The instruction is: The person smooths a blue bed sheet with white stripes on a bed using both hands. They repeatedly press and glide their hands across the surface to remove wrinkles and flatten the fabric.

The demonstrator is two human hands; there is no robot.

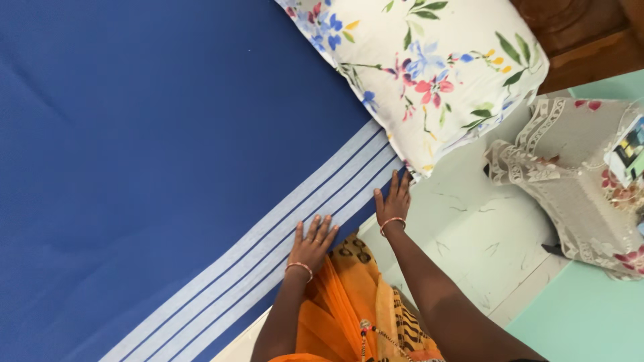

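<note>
My left hand (312,245) and right hand (394,201) lie flat, fingers spread, on the blue bedsheet's (154,167) pale striped border (268,248), near the floral pillow (429,67).

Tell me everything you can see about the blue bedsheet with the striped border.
The deep blue woven bedsheet lies spread flat, fairly smooth with faint creases. Along its edge runs a pale blue-white border crossed by thin dark blue lines. The left hand lies flat on that border, fingers spread; the right hand presses the sheet's edge nearer the corner. A white floral pillow rests on the sheet near the border's far end.
</note>
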